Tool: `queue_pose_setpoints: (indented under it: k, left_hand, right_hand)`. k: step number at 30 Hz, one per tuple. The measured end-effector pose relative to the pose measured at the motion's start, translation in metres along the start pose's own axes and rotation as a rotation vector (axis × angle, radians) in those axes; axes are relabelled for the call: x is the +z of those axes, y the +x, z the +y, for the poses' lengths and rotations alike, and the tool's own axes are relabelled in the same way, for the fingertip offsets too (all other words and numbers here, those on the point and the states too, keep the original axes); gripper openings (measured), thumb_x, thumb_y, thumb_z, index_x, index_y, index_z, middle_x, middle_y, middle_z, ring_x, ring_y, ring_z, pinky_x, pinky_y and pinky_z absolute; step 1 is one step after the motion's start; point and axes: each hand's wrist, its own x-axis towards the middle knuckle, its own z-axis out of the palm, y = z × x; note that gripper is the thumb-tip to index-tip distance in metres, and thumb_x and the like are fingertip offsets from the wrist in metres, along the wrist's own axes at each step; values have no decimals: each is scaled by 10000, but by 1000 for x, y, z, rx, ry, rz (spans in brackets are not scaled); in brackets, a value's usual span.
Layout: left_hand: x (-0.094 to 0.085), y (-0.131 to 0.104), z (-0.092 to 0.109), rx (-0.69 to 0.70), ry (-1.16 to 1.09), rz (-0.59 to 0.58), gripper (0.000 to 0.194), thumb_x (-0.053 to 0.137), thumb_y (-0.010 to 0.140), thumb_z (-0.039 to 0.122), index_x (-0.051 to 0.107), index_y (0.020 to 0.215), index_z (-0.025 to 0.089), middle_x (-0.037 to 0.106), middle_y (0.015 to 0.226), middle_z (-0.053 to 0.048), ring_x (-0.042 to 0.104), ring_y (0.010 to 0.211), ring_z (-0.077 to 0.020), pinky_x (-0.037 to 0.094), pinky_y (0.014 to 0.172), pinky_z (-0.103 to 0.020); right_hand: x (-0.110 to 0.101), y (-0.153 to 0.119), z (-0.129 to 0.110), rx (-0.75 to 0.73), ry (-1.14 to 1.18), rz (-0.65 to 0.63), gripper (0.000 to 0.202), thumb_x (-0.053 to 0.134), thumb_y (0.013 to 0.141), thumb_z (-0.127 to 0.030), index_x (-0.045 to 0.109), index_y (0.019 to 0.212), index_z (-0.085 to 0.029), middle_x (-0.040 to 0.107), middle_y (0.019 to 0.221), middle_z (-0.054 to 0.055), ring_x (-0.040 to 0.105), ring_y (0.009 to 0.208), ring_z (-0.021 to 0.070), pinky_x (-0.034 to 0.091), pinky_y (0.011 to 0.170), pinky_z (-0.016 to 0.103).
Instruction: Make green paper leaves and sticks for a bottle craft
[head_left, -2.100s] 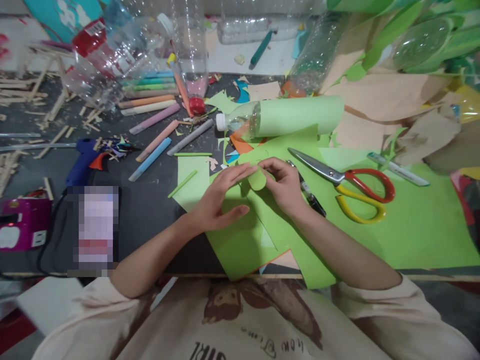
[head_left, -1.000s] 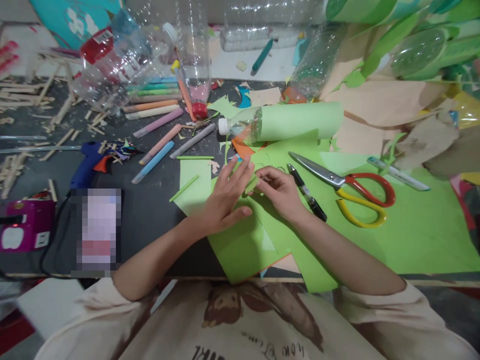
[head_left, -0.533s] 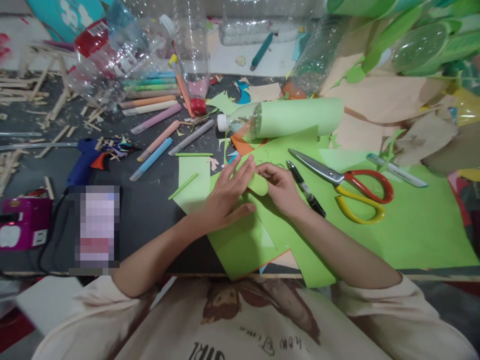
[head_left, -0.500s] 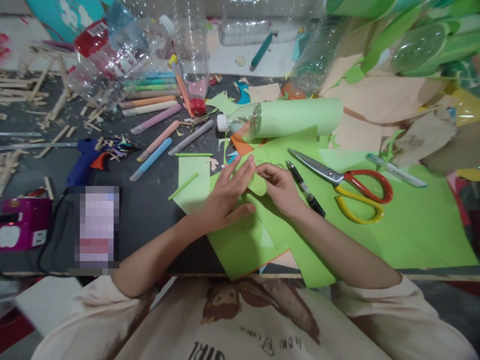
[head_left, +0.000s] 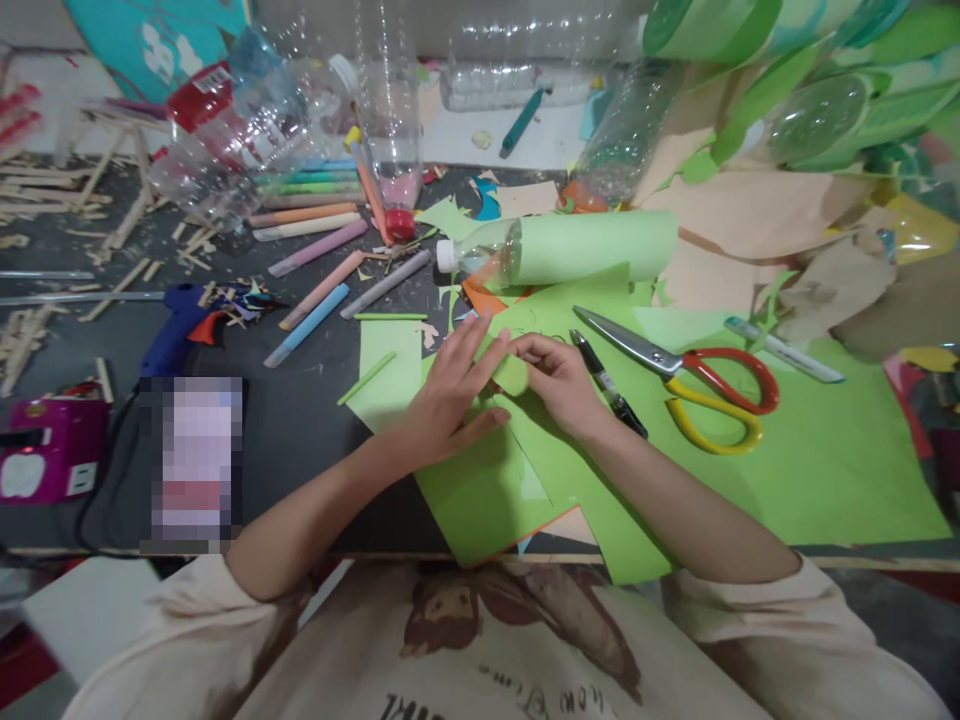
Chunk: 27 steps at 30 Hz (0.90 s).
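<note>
In the head view, the left hand [head_left: 454, 395] was spread, its fingers slanting over a small green paper piece [head_left: 511, 374] and its thumb held apart, nearer the body. The right hand [head_left: 559, 378] pinched the piece's right side between thumb and fingers. Whether the left fingers pressed on it could not be told. The piece sat between the two hands, its rounded end showing, above overlapping green sheets [head_left: 832, 470].

Two corners of those sheets poked past the pale near edge of the table [head_left: 300, 425]. To the right, room was tight: a black pen [head_left: 609, 385] lay just beside the right hand, and the scissors [head_left: 664, 362] lay beyond it, blades angled toward the pen's tip, handles outward. A paper-wrapped bottle [head_left: 592, 247] lay crosswise on the far side, its white cap to the left, closing off that way.

On the left, a wider stretch of dark tabletop ran between the forearm and the markers [head_left: 319, 310]. A blurred rectangular device [head_left: 196, 455] lay near the front edge, just beside the left forearm.
</note>
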Motion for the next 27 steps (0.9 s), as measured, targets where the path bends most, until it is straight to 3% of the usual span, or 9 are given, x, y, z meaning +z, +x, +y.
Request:
queue_pose_setpoints:
  k: [5, 12, 18, 23, 27]
  left_hand:
    - [-1, 0, 0, -13, -18, 71, 813, 287, 988, 620, -161, 1573, 277, -41, 1690, -128, -39, 1558, -327, 106, 1251, -525]
    - [5, -4, 2, -37, 65, 23, 795, 289, 952, 686, -17, 1592, 328, -8, 1687, -147, -70, 1535, -426, 59, 1176, -702]
    - [3, -4, 2, -77, 71, 2, 740, 317, 956, 668, 92, 1588, 357, 8, 1689, -141, -31, 1540, -431, 87, 1164, -713]
    - [0, -4, 2, -92, -1, 75, 696, 367, 975, 612, 185, 1575, 311, 213, 1649, -179, 171, 1535, -381, 107, 1195, -667]
    - [-4, -3, 2, -133, -192, 352, 530, 488, 987, 464, 386, 1461, 249, 508, 1463, -164, 495, 1375, -280, 406, 1131, -464]
  right_hand:
    - [0, -1, 0, 8, 12, -15, 300, 795, 748, -458, 633, 721, -206, 649, 619, -37, 639, 577, 114, 544, 602, 272]
    - [1, 1, 1, -41, -22, 31, 330, 820, 701, -487, 649, 698, -205, 656, 674, -29, 618, 633, 114, 527, 634, 269]
    - [2, 2, 1, -40, 2, 5, 395, 792, 701, -572, 650, 681, -203, 639, 648, -29, 588, 585, 104, 506, 591, 262]
    - [1, 1, 5, -54, -7, 40, 324, 805, 708, -517, 677, 715, -220, 655, 657, -28, 604, 584, 113, 526, 576, 263]
    - [-3, 2, 13, -89, 88, 159, 209, 849, 674, -389, 713, 736, -243, 691, 682, -34, 631, 588, 122, 540, 573, 262]
